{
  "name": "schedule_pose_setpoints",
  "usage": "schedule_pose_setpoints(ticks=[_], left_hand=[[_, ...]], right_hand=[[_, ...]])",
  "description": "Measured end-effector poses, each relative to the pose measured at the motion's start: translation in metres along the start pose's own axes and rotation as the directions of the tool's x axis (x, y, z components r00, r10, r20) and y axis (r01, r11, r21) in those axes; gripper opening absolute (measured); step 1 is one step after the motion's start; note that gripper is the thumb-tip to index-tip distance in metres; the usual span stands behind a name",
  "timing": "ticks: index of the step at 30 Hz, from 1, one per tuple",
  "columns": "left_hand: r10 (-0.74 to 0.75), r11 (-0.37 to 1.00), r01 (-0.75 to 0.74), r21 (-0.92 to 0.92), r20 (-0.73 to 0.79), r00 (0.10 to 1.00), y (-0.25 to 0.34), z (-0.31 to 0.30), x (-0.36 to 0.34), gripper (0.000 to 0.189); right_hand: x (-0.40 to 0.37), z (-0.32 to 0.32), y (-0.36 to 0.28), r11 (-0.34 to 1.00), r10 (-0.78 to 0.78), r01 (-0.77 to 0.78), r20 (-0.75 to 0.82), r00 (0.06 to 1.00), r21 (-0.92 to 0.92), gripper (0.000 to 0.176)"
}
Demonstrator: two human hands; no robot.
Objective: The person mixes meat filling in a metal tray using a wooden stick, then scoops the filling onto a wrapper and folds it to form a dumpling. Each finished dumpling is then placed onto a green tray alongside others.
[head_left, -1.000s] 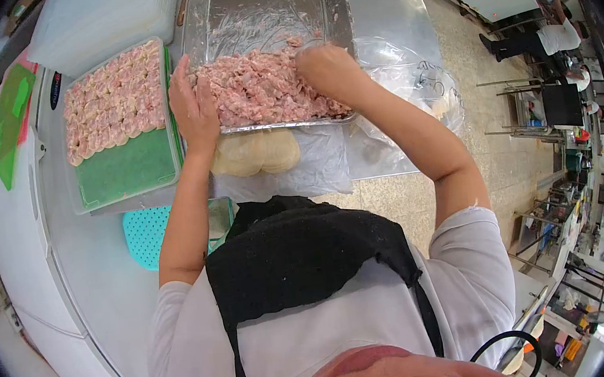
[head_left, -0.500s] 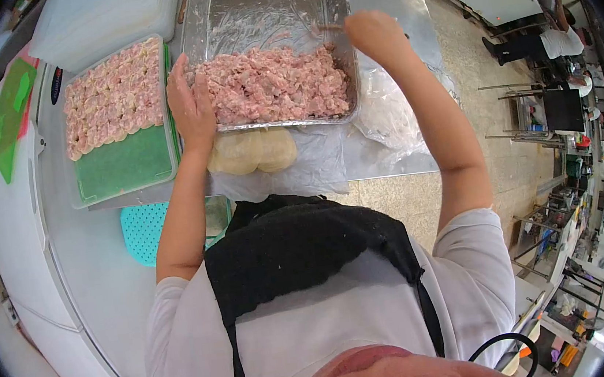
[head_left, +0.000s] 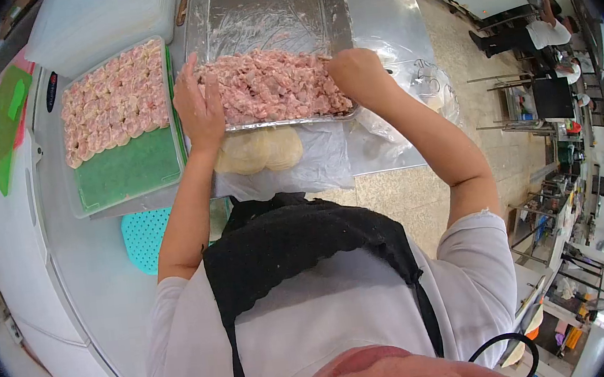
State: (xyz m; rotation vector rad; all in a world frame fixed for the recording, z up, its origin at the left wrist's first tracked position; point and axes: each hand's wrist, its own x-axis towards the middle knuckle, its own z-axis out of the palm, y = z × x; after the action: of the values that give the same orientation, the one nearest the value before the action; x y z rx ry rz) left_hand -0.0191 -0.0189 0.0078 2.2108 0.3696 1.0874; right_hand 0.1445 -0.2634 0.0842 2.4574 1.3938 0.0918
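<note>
Pink minced meat filling [head_left: 273, 85] lies heaped in the near half of a deep metal pan [head_left: 270, 26]. My left hand [head_left: 199, 109] rests against the pan's left wall, its fingers stretched out. Over the right end of the filling, my right hand [head_left: 360, 75] is closed around a thin stick-like tool, mostly hidden by the fist. Round pale dough wrappers [head_left: 257, 151] lie overlapping on a plastic sheet [head_left: 321, 158] in front of the pan. To the left, a green-bottomed tray [head_left: 127, 174] carries rows of filled dumplings [head_left: 116, 97].
Stacked translucent trays or lids [head_left: 104, 21] stand behind the dumpling tray. A clear plastic bag [head_left: 384, 125] sits right of the pan. A turquoise perforated basket [head_left: 147, 238] is below the table's edge. Another person [head_left: 539, 32] stands far off at the right.
My right hand has come down and left, from the pan's right wall to the filling, with the tool in it. My left hand stays at the left wall.
</note>
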Motion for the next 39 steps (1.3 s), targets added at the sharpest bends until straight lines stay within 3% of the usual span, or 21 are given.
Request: schedule_pose_setpoints(ticks=[2,4,5,7,11,13,15,17,23,24,27,31,33,35,36,37,39], left_hand=[[-0.005,1.000,0.005,-0.015,0.006,1.000,0.001,-0.002,0.001,0.048],[-0.014,1.000,0.015,-0.025,0.010,1.000,0.001,-0.002,0.001,0.048],[-0.019,1.000,0.019,-0.022,0.007,1.000,0.000,-0.001,0.000,0.049],[-0.031,0.999,0.031,-0.012,0.001,1.000,-0.001,-0.001,0.000,0.049],[-0.033,0.999,0.033,-0.010,0.008,0.999,-0.002,0.001,-0.003,0.049],[-0.015,1.000,0.015,-0.004,-0.006,1.000,-0.005,0.001,-0.002,0.048],[-0.011,1.000,0.011,0.003,-0.009,1.000,-0.003,0.001,-0.003,0.048],[-0.018,1.000,0.018,-0.006,0.005,1.000,0.000,0.000,-0.002,0.048],[0.001,1.000,-0.001,-0.024,0.015,1.000,0.001,0.000,-0.001,0.050],[0.000,1.000,0.001,-0.011,0.018,1.000,0.001,0.000,-0.002,0.050],[0.026,0.999,-0.026,-0.025,0.002,1.000,0.003,0.000,-0.002,0.051],[0.031,0.998,-0.031,-0.049,-0.015,0.999,-0.001,0.001,-0.002,0.052],[0.014,0.999,-0.015,-0.037,-0.028,1.000,-0.002,0.001,-0.002,0.052],[0.002,0.999,-0.003,-0.033,-0.020,1.000,-0.001,-0.001,-0.001,0.052],[-0.009,1.000,0.008,-0.029,-0.013,1.000,0.000,-0.001,-0.001,0.051],[-0.011,1.000,0.011,-0.025,-0.015,1.000,-0.001,-0.001,-0.002,0.051],[0.028,0.999,-0.029,-0.017,-0.024,0.999,-0.002,-0.001,-0.001,0.050]], right_hand=[[0.003,-0.038,0.007,1.000,0.001,-0.001,0.052,0.999,0.000,0.014],[0.009,-0.060,0.035,0.997,0.043,-0.044,-0.022,0.999,-0.069,0.016],[0.017,-0.052,0.048,0.997,0.035,-0.037,-0.021,0.999,-0.071,0.016],[0.048,-0.026,0.078,0.990,0.034,-0.055,-0.164,0.986,-0.127,0.017],[0.075,0.007,0.087,0.972,0.104,-0.146,-0.219,0.970,-0.185,0.019],[0.060,0.005,0.067,0.972,0.103,-0.125,-0.117,0.988,-0.200,0.018],[0.028,0.010,0.047,0.986,-0.050,0.037,-0.076,0.996,-0.165,0.017],[-0.009,0.000,0.029,0.993,-0.028,0.028,0.003,1.000,-0.113,0.016],[-0.074,-0.019,-0.019,0.989,0.118,-0.120,0.029,0.993,0.086,0.013],[-0.078,-0.006,-0.027,0.980,0.130,-0.111,-0.108,0.986,0.163,0.012],[-0.065,-0.015,-0.065,0.977,0.151,-0.120,-0.172,0.974,0.175,0.012],[-0.063,-0.026,-0.064,0.976,0.106,-0.092,-0.066,0.992,0.195,0.012],[-0.061,-0.021,-0.029,0.995,0.095,-0.095,0.053,0.994,0.012,0.014],[-0.055,-0.067,-0.007,0.960,0.159,-0.132,0.091,0.983,-0.249,0.014],[-0.055,-0.071,0.010,0.948,0.033,-0.055,-0.074,0.997,-0.313,0.010],[-0.051,-0.072,0.022,0.911,-0.034,0.005,-0.063,0.997,-0.412,0.011],[-0.045,-0.068,0.033,0.900,-0.146,0.109,-0.058,0.988,-0.421,0.010]])
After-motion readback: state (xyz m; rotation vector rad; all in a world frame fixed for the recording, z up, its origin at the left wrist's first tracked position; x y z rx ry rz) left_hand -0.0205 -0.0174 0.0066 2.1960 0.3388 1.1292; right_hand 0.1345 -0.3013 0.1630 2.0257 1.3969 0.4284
